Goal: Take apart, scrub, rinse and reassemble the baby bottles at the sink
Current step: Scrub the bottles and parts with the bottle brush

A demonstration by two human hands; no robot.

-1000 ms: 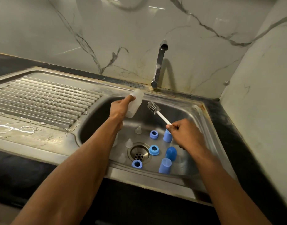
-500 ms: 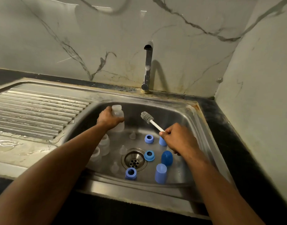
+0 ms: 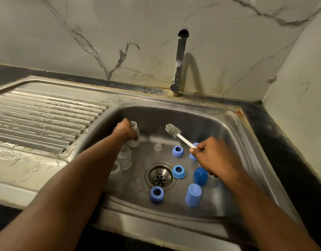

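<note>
Your left hand [image 3: 124, 131] grips a clear bottle [image 3: 134, 134] upright at the far left of the sink [image 3: 234, 134] basin, beside two other bottles [image 3: 124, 157] — your right hand [image 3: 213, 158] pinches the brush [image 3: 179, 134] by its white handle, bristles raised toward the far side, above blue rings [image 3: 178, 171] and caps [image 3: 193, 195] near the drain [image 3: 160, 176].

A ribbed draining board [image 3: 43, 120], wet with puddles, lies along the left of the counter. Veined marble wall [image 3: 83, 33] rises behind. Dark counter [image 3: 286, 142] runs along the right edge.
</note>
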